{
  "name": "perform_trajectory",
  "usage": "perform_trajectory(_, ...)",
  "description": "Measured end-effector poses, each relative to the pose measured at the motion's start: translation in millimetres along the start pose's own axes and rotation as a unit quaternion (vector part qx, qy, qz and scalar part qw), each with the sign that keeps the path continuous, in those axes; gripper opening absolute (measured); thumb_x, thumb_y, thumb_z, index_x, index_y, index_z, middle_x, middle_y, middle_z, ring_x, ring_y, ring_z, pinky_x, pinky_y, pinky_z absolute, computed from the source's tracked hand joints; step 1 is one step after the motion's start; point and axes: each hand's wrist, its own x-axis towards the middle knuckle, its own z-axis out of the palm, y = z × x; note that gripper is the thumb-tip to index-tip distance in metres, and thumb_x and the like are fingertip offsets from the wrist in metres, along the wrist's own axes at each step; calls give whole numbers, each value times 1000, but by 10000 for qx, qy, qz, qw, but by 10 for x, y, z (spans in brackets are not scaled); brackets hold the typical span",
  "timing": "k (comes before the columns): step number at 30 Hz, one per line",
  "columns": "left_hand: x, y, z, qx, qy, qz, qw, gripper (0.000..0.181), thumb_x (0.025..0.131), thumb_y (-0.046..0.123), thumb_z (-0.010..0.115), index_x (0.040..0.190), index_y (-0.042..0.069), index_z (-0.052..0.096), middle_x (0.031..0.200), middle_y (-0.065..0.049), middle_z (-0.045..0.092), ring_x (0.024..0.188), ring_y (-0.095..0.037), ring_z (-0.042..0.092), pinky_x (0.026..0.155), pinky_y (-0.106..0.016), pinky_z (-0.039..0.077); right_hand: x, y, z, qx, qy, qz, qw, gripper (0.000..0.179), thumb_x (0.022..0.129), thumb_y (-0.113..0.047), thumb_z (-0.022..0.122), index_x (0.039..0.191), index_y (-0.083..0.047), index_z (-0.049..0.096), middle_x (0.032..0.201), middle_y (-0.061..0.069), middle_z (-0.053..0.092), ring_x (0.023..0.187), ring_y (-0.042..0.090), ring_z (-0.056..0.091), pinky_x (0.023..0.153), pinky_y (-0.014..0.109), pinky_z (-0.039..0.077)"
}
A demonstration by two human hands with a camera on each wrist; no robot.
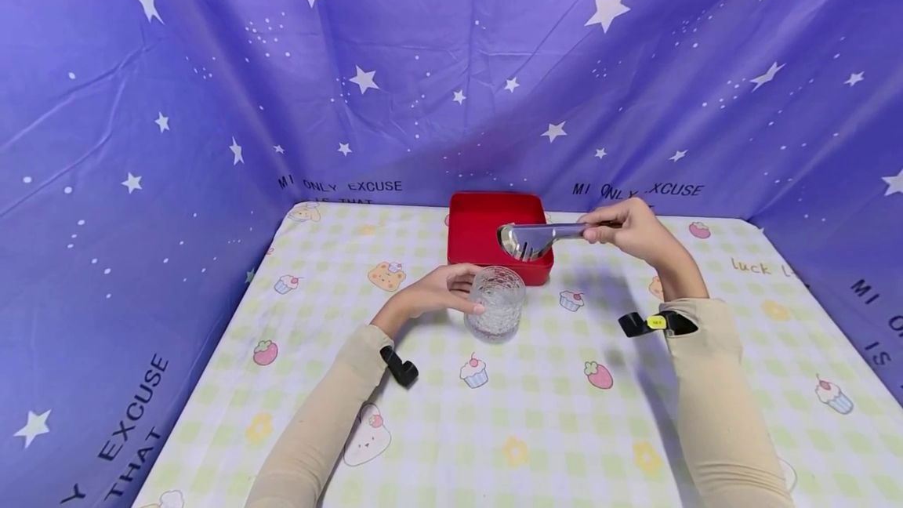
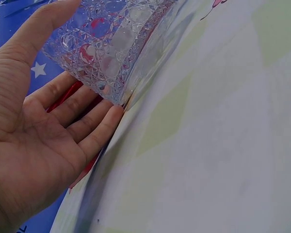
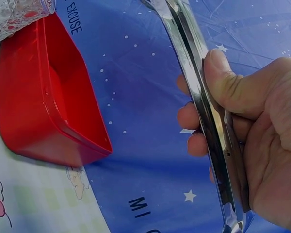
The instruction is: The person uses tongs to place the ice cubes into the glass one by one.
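A clear textured drinking glass (image 1: 501,304) stands on the cloth in front of a red box. My left hand (image 1: 443,291) holds its left side, thumb toward me and fingers behind; the left wrist view shows the fingers (image 2: 99,127) beside the lower edge of the glass (image 2: 104,46). My right hand (image 1: 630,232) grips metal serving tongs (image 1: 567,230) by the arms, thumb on one side and fingers on the other. Their slotted head points left and hangs over the box, above and beyond the glass. In the right wrist view the tong head is out of frame.
The open red box (image 1: 538,273) sits near the table's back edge. A checked tablecloth (image 1: 451,429) with printed cupcakes and strawberries covers the table. Blue star-patterned curtains (image 1: 437,38) enclose the back and sides. Each wrist wears a black strap (image 1: 400,368).
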Motion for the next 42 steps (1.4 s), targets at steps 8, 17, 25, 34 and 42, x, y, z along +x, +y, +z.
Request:
perform_trajectory(8, 9, -7, -2, -32, -33, 72, 10000, 63, 87, 7, 77, 145, 8, 53, 146, -11, 55, 133, -24, 53, 114, -34, 48, 26, -3, 8, -25, 31, 97, 9999, 25, 90, -3, 75, 112, 10, 74, 80, -16, 72, 68, 2, 59, 59, 20, 52)
perform_trajectory(17, 24, -11, -1, -121, -38, 59, 9999, 63, 87, 6, 78, 145, 7, 53, 142, -12, 57, 131, -23, 55, 113, -33, 48, 90, -85, 64, -12, 322, 399, 9987, 32, 93, -10, 74, 120, 8, 71, 86, -4, 76, 71, 2, 61, 57, 21, 49)
perform_trajectory(25, 15, -2, 8, -117, -29, 56, 9999, 63, 87, 9, 79, 144, 8, 54, 139, -11, 59, 128, -22, 56, 112, -33, 49, 163, -207, 171, -1231, 940, 1017, 9827, 34, 96, -29, 72, 121, -7, 75, 104, 19, 76, 76, 17, 63, 62, 31, 44)
perform_trajectory(34, 12, 5, 3, -58, 6, -9, 10000, 63, 87, 9, 79, 144, 9, 54, 141, -11, 58, 131, -23, 54, 114, -34, 48, 271, -325, 331, -2949, 1391, 1256, 9370, 33, 91, -32, 71, 117, -13, 78, 103, 17, 77, 86, 39, 68, 57, 42, 41)
perform_trajectory(42, 7, 14, 11, -60, 7, 22, 10000, 63, 86, 7, 79, 144, 8, 54, 141, -12, 58, 131, -22, 54, 114, -34, 48, 350, -348, 464, -3711, 1385, 1042, 9123, 29, 89, -25, 70, 111, -8, 78, 101, 23, 76, 90, 48, 67, 74, 58, 49)
